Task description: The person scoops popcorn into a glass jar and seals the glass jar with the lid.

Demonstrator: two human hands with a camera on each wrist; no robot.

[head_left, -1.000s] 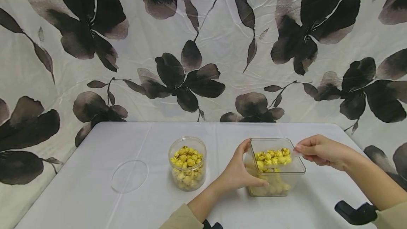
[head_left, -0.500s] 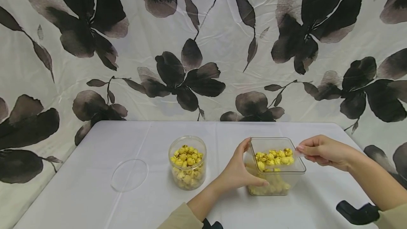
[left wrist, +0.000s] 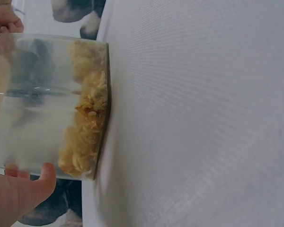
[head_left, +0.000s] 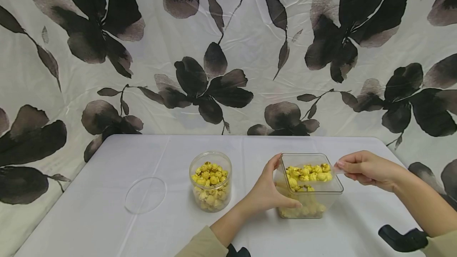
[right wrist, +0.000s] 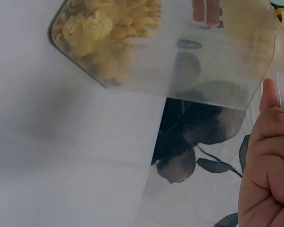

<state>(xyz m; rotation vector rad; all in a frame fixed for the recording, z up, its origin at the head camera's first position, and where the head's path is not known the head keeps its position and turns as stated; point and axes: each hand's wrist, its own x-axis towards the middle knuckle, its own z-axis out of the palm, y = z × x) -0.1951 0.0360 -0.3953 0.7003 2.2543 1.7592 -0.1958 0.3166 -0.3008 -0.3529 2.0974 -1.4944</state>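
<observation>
A clear square container (head_left: 310,208) with yellow popcorn in its bottom stands on the white table (head_left: 107,217). My left hand (head_left: 265,193) grips its left side, thumb on the near wall. The left wrist view shows the container (left wrist: 47,104) from the side, with my left hand (left wrist: 19,194) at its edge. My right hand (head_left: 364,167) pinches the handle of a clear scoop (head_left: 310,173), which is full of popcorn and sits at the container's rim. From the right wrist view I see the container (right wrist: 180,47) from the side and my curled right hand (right wrist: 267,165).
A round clear jar (head_left: 210,187) nearly full of popcorn stands left of the container. Its clear round lid (head_left: 145,196) lies flat further left. A floral cloth (head_left: 228,50) hangs behind the table. A black device (head_left: 401,238) sits by my right sleeve.
The right hand and the loaded scoop have risen slightly at the container's rim. The left hand and the container have stayed in place.
</observation>
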